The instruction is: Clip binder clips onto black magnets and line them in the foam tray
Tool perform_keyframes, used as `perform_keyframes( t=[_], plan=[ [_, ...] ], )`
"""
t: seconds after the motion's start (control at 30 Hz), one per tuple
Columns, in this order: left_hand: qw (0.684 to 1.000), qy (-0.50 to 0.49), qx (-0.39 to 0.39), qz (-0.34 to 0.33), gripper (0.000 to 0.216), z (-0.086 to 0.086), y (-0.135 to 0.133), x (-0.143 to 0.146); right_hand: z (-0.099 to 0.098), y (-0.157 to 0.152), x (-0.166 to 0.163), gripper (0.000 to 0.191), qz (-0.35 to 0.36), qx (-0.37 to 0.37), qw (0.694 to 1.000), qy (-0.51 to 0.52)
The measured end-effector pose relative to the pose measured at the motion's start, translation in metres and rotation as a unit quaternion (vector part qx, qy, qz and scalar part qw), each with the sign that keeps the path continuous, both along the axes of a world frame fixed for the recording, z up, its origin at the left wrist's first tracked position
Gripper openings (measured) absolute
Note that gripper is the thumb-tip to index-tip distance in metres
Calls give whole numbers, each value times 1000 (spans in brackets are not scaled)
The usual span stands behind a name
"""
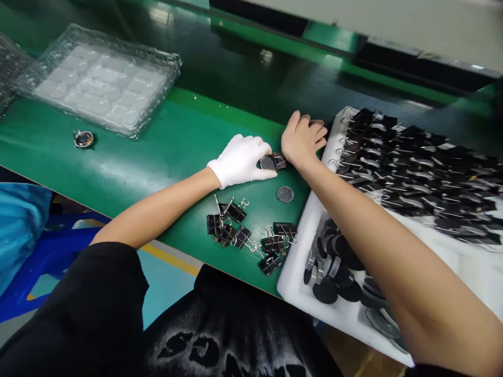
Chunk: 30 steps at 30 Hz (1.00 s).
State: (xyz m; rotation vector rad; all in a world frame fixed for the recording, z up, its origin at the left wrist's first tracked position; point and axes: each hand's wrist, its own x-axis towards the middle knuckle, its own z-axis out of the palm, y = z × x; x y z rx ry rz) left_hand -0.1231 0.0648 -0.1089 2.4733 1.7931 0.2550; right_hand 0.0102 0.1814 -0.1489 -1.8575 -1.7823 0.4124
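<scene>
My left hand [245, 159], in a white glove, grips a round dark disc [268, 163] at the table surface. A black binder clip [279, 161] sits against the disc's right edge. Just right of that clip is my bare right hand [303, 137], its fingers apart, with the base of the hand close to the clip; whether they touch I cannot tell. Another disc [285, 194], dark with a pale rim, lies flat below them. Several loose black binder clips lie nearer my body, one group [227, 222] to the left and another [274, 244] by the box.
On my right, a white foam box [290, 272] holds rows of clipped discs [412, 167] and a pile of loose round discs [338, 267]. A clear plastic tray [102, 78] lies at the upper left of the green table [129, 162]. A small round part [84, 139] sits below it.
</scene>
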Motion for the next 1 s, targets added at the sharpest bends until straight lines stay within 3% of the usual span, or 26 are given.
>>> perform_keyframes(
  t=[0.1, 0.2, 0.3, 0.37, 0.4, 0.47, 0.57, 0.7, 0.8, 0.87, 1.0],
  plan=[
    [999, 23, 13, 28, 51, 4, -6, 1, 29, -18, 3, 46, 53, 38, 997, 31],
    [992, 55, 35, 106, 58, 9, -17, -4, 61, -49, 17, 34, 199, 101, 974, 35],
    [988, 66, 51, 133, 72, 17, -27, -16, 82, -89, 33, 20, 434, 49, 900, -18],
    [994, 72, 51, 66, 72, 22, -30, -26, 85, -114, 38, 18, 547, -50, 834, -40],
    [996, 79, 46, 19, 68, 24, -29, -31, 83, -124, 40, 18, 572, -98, 814, -42],
    [993, 100, 35, -51, 58, 27, -27, -39, 76, -139, 39, 19, 564, -169, 808, -35],
    [989, 131, 31, -60, 54, 30, -22, -46, 72, -140, 39, 26, 508, -198, 838, -23],
    [988, 114, 82, -57, 66, 35, -18, -56, 88, -106, 45, 26, 389, -176, 903, -52],
    [986, 97, 88, -106, 69, 33, -15, -63, 93, -74, 50, 26, 315, -171, 929, -90],
    [984, 107, 61, -127, 63, 31, -14, -65, 88, -59, 51, 23, 283, -189, 937, -81],
    [988, 133, 32, -65, 49, 28, -13, -61, 76, -44, 50, 26, 274, -265, 924, -33]
  ],
)
